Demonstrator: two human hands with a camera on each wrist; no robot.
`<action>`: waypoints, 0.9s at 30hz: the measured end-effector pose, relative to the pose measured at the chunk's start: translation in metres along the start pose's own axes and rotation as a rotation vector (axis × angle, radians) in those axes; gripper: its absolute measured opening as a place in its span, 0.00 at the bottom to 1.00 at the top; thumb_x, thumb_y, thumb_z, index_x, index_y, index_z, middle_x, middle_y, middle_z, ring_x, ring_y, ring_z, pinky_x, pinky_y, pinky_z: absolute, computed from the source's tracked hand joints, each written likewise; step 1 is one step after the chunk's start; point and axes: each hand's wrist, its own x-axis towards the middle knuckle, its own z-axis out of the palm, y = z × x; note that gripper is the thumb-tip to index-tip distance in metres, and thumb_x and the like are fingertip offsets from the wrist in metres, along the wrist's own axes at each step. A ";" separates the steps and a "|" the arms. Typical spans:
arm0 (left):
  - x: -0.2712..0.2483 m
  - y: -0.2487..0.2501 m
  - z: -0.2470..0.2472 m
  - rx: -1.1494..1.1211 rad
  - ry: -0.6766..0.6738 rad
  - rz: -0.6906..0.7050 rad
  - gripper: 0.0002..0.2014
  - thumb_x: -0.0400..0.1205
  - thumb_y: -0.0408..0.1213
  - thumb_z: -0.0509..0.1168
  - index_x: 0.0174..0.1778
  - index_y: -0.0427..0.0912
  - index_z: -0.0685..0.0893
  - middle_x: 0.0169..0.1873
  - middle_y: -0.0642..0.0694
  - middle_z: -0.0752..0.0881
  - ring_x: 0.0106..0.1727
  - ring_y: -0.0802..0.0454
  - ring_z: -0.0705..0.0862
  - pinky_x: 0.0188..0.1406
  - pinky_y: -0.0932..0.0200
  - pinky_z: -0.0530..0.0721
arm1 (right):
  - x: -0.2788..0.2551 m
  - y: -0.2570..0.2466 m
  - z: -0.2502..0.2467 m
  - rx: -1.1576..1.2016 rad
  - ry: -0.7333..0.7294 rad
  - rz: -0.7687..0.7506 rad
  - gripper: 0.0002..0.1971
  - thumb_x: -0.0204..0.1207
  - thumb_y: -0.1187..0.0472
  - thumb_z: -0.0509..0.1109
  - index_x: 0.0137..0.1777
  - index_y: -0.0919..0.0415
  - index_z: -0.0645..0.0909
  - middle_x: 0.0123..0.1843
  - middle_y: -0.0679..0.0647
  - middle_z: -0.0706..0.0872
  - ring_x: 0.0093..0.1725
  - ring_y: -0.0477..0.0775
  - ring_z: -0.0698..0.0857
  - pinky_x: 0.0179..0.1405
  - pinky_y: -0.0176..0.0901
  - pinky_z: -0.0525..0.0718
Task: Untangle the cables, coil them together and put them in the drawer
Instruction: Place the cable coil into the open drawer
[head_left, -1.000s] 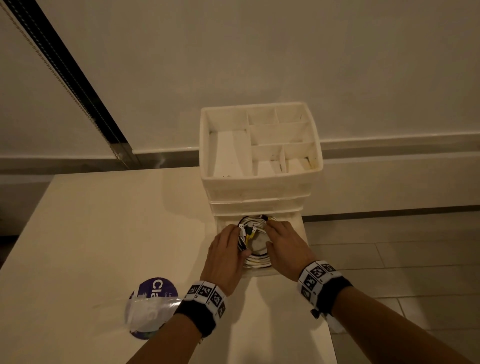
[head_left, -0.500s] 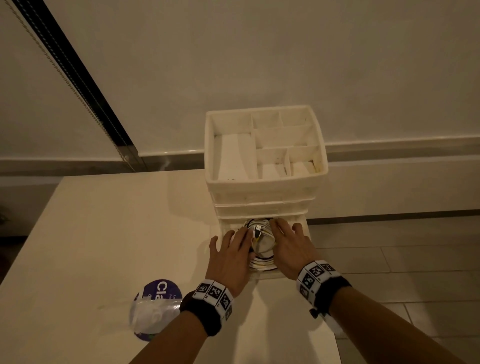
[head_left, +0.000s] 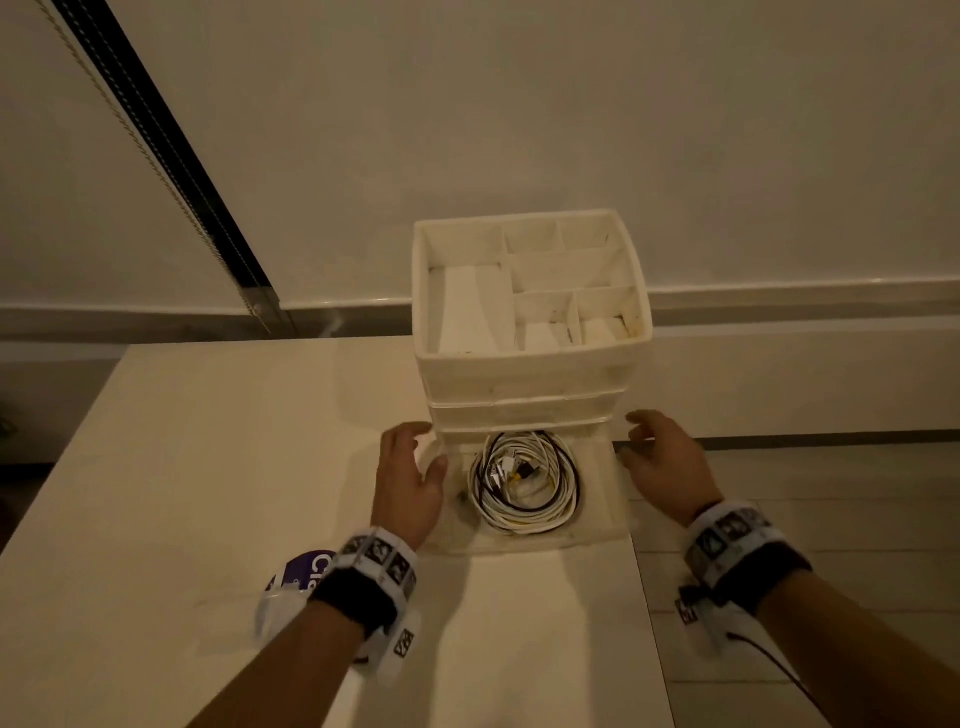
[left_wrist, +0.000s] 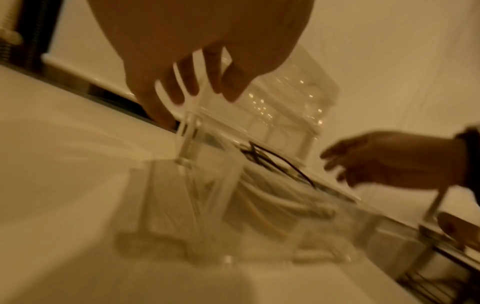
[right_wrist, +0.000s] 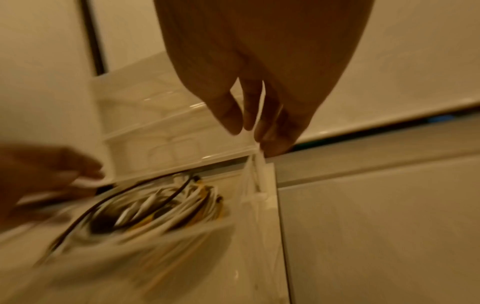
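Note:
A coil of white and black cables (head_left: 523, 483) with yellow-tipped plugs lies in the pulled-out bottom drawer (head_left: 597, 525) of a white plastic drawer unit (head_left: 530, 374). My left hand (head_left: 410, 475) hovers just left of the drawer, fingers relaxed and holding nothing. On the drawer's right side my right hand (head_left: 657, 460) is held loosely with nothing in it. The left wrist view shows the cables (left_wrist: 272, 183) blurred behind the drawer's clear wall (left_wrist: 202, 185). In the right wrist view the coil (right_wrist: 161, 207) lies below my fingers (right_wrist: 272, 133), which hang by the drawer's right wall (right_wrist: 262, 179).
The unit stands at the right edge of a white table (head_left: 208, 467); tiled floor (head_left: 831, 519) lies beyond. Its top tray (head_left: 530, 291) has several bare compartments. A purple round label under clear plastic (head_left: 296, 582) lies by my left wrist. A wall rises behind.
Both hands have lifted off the coil and spread apart to either side of the drawer. The coil now lies uncovered inside it.

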 end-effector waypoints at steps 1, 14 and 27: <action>0.009 0.002 -0.001 -0.081 -0.086 -0.147 0.27 0.81 0.30 0.69 0.75 0.44 0.71 0.71 0.46 0.73 0.70 0.42 0.76 0.69 0.37 0.78 | 0.006 0.005 -0.001 0.109 -0.119 0.147 0.31 0.74 0.64 0.73 0.77 0.59 0.67 0.67 0.60 0.80 0.56 0.62 0.85 0.52 0.54 0.86; 0.029 -0.003 0.007 0.008 -0.282 -0.257 0.32 0.75 0.31 0.72 0.74 0.61 0.77 0.63 0.50 0.88 0.62 0.36 0.86 0.61 0.44 0.86 | 0.006 0.010 0.032 0.272 -0.220 0.218 0.48 0.70 0.74 0.73 0.84 0.49 0.51 0.81 0.54 0.63 0.77 0.59 0.68 0.74 0.59 0.73; 0.038 0.012 0.024 0.133 0.000 -0.299 0.17 0.77 0.39 0.70 0.63 0.44 0.86 0.58 0.45 0.90 0.64 0.40 0.84 0.64 0.51 0.79 | 0.025 0.006 0.058 0.235 0.089 0.188 0.16 0.68 0.76 0.68 0.49 0.60 0.69 0.49 0.57 0.79 0.50 0.61 0.80 0.45 0.43 0.72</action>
